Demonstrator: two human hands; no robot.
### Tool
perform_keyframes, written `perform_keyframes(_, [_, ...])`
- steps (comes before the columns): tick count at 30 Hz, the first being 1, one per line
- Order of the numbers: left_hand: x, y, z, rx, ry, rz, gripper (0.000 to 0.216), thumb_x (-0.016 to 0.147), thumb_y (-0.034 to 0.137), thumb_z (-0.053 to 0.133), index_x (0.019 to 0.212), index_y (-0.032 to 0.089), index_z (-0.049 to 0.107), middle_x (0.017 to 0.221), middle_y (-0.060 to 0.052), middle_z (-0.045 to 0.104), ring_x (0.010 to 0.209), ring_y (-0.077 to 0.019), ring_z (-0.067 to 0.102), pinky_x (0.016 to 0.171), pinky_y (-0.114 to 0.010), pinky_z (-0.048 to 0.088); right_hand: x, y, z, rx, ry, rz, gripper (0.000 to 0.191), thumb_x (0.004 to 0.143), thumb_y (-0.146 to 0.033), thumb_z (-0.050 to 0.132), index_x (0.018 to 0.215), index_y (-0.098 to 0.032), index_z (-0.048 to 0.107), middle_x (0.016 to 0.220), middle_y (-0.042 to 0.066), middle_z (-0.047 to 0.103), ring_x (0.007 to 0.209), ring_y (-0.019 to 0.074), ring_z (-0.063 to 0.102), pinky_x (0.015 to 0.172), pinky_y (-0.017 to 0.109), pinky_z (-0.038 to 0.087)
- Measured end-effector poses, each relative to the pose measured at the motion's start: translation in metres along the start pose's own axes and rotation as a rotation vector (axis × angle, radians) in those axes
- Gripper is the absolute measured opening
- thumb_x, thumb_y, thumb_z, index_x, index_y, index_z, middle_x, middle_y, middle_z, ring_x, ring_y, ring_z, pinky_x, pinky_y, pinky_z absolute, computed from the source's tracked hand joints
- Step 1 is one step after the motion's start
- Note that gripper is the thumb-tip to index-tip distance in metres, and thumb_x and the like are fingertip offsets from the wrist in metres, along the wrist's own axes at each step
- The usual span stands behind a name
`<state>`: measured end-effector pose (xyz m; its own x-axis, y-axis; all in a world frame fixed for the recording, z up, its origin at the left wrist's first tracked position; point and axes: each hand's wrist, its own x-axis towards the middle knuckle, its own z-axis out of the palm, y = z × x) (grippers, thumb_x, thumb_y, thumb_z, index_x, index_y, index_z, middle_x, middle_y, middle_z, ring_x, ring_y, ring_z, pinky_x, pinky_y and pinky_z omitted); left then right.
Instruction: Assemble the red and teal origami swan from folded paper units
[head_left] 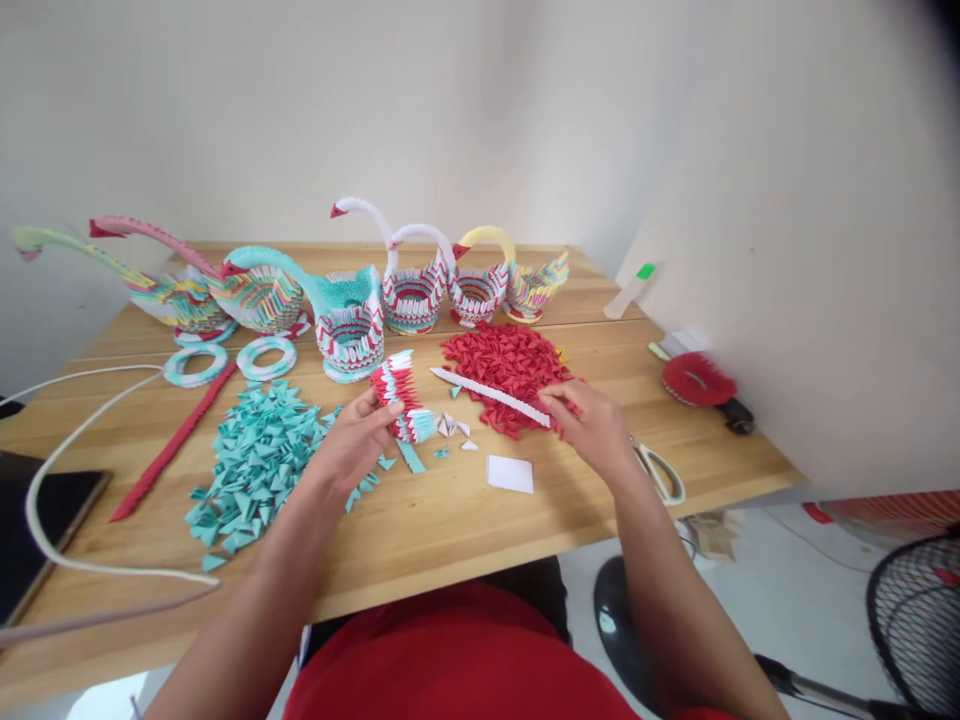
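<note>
My left hand (pixel 364 430) grips a section of folded-paper modules (pixel 401 390) in red, white and turquoise, with the thumb along its near side. In my right hand (pixel 581 415), pinched between thumb and fingers, is one end of a long white chain of paper pieces (pixel 491 392). The chain points left and passes over a heap of red paper triangles (pixel 517 355). A few white triangles (pixel 450 425) lie on the table between my hands. Beside my left forearm spreads a pile of turquoise triangles (pixel 262 460). A white paper rectangle (pixel 510 473) lies near the table's front.
Several paper swans (pixel 349 325) stand along the back. Two ring bases (pixel 267 358) and a red paper strip (pixel 176 440) are at left, near a white cable (pixel 45 490). Scissors (pixel 660 472) lie right; a red round object (pixel 697 380) sits by the wall.
</note>
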<state>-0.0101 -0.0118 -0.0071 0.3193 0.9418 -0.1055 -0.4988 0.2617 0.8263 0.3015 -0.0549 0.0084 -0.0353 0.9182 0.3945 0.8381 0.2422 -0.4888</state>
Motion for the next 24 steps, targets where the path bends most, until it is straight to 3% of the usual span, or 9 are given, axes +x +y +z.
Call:
perform_keyframes(6, [-0.001, 0.0, 0.002, 0.032, 0.027, -0.028, 0.041, 0.068, 0.024, 0.084, 0.105, 0.016, 0.068, 0.097, -0.005, 0.074, 0.089, -0.0197, 0.07, 0.081, -0.029, 0.056, -0.02, 0.024, -0.005, -0.109, -0.15, 0.071, 0.021, 0.09, -0.027, 0.057, 0.105, -0.021, 0.07, 0.101, 0.008, 0.073, 0.095, 0.0249, 0.066, 0.087, 0.04, 0.05])
perform_keyframes(12, [0.0, -0.004, 0.001, 0.062, 0.035, -0.028, 0.033, 0.068, 0.024, 0.085, 0.096, 0.016, 0.069, 0.09, -0.005, 0.075, 0.076, -0.0179, 0.07, 0.07, -0.026, 0.058, -0.029, 0.025, 0.009, -0.042, -0.207, 0.153, 0.034, 0.087, -0.019, 0.057, 0.121, -0.02, 0.064, 0.109, 0.009, 0.071, 0.095, 0.0239, 0.067, 0.085, 0.038, 0.051])
perform_keyframes(18, [-0.001, -0.005, 0.001, 0.039, 0.034, -0.038, 0.036, 0.068, 0.022, 0.085, 0.101, 0.017, 0.07, 0.09, -0.004, 0.075, 0.078, -0.018, 0.07, 0.072, -0.026, 0.058, -0.034, 0.02, 0.029, 0.025, -0.141, 0.268, 0.029, 0.084, -0.013, 0.054, 0.109, -0.023, 0.065, 0.098, 0.005, 0.073, 0.087, 0.0221, 0.069, 0.08, 0.035, 0.051])
perform_keyframes(24, [-0.002, -0.005, 0.001, 0.063, 0.001, -0.046, 0.036, 0.07, 0.024, 0.084, 0.102, 0.017, 0.069, 0.094, -0.005, 0.075, 0.082, -0.0196, 0.071, 0.076, -0.029, 0.058, -0.036, 0.015, 0.036, 0.008, -0.067, 0.315, 0.008, 0.086, -0.028, 0.058, 0.085, -0.022, 0.063, 0.081, 0.003, 0.072, 0.074, 0.0221, 0.067, 0.067, 0.032, 0.047])
